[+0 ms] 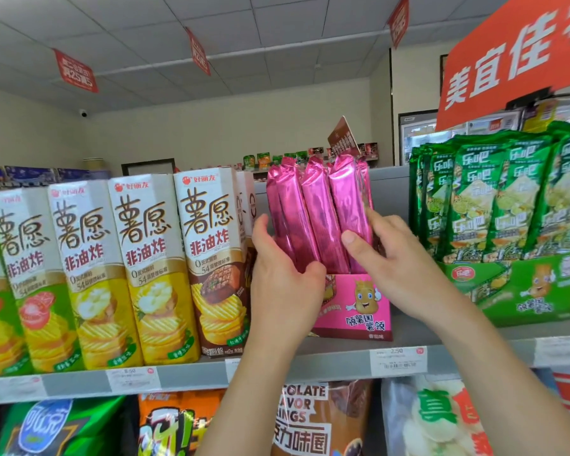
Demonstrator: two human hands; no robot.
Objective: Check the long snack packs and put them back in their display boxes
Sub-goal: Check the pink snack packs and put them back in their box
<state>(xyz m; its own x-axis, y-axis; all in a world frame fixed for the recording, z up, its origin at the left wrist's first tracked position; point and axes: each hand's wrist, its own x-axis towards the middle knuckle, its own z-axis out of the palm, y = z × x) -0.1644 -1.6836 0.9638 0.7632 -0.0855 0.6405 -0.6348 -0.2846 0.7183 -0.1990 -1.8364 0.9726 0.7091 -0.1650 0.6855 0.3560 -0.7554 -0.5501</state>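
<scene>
Hands meet at the centre of our view, both on the same bundle. We count four long pink packs (pixel 320 212) showing their foil fronts, with a sliver of a fifth at the 3 o'clock edge; whether more stand behind, we cannot tell. They stand nearly upright, tops leaning slightly toward 11 o'clock, with their lower ends down in one pink display box (pixel 366 307) that sits on the grey shelf (pixel 336 363).

Our left hand (pixel 285 291) grips the bundle from 8 o'clock, thumb curled over the front near the box rim and fingers behind the packs. Our right hand (pixel 402 264) pinches the packs at the 3 o'clock side, thumb pressed flat on a front and fingers wrapped round the edge.

At 9 o'clock of the box stand four tall chip cartons (pixel 148 258) in a row, plus part of a fifth at the frame edge. At 3 o'clock, apart from the pink box, one green display box (pixel 514 291) holds green packs (pixel 494 199); at least four fronts show, blurred. Along the shelf lip we count five price labels (pixel 398 360), one partly hidden by the left forearm.
</scene>
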